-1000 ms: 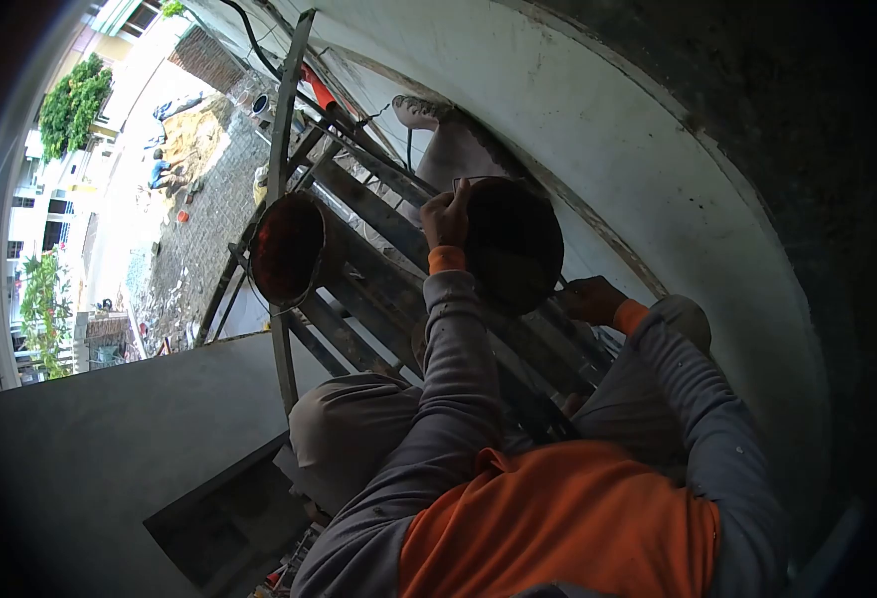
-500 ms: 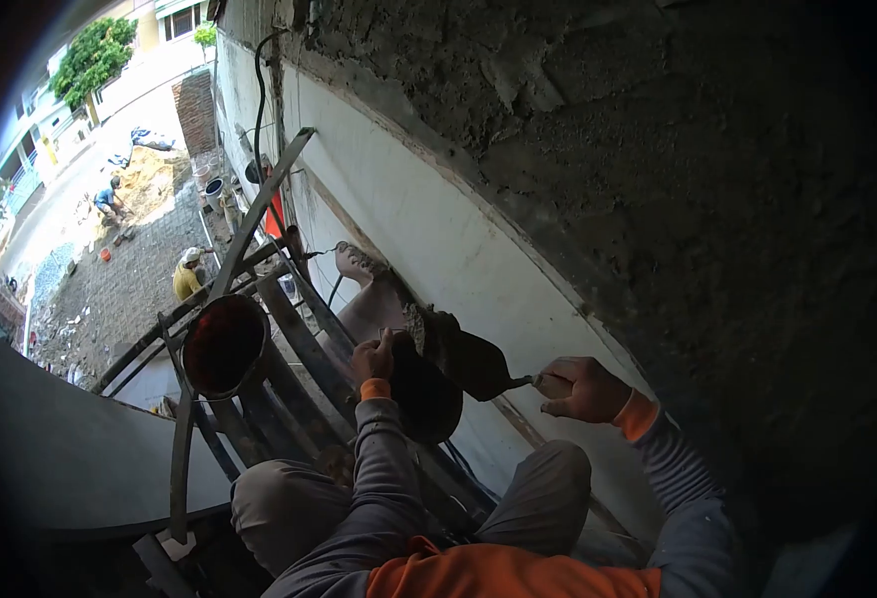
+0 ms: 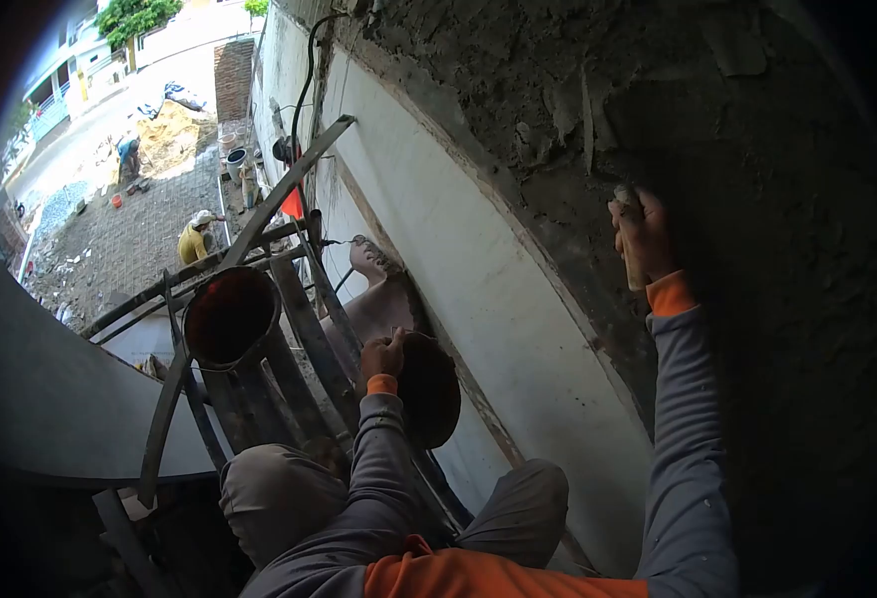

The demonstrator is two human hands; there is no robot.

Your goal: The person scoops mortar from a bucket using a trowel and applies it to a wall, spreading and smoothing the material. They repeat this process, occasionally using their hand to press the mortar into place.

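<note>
My right hand (image 3: 646, 234) grips the wooden handle of a trowel (image 3: 635, 261) against the rough grey mortar wall (image 3: 757, 199). The trowel's blade is hard to tell from the dark mortar. My left hand (image 3: 382, 357) is closed on the rim of a round dark pan (image 3: 430, 391), tilted beside the pale wall band (image 3: 448, 229). What lies inside the pan cannot be made out.
A bucket (image 3: 231, 317) stands left of my left hand among dark metal bars (image 3: 304, 334). Far below, a person in yellow (image 3: 195, 241) and another person (image 3: 128, 156) are on the paved ground (image 3: 109, 249), near a sand pile (image 3: 171, 135).
My right hand has moved up from beside the pan to the mortar wall, taking the trowel with it. My left hand still holds the pan. The view has shifted slightly.
</note>
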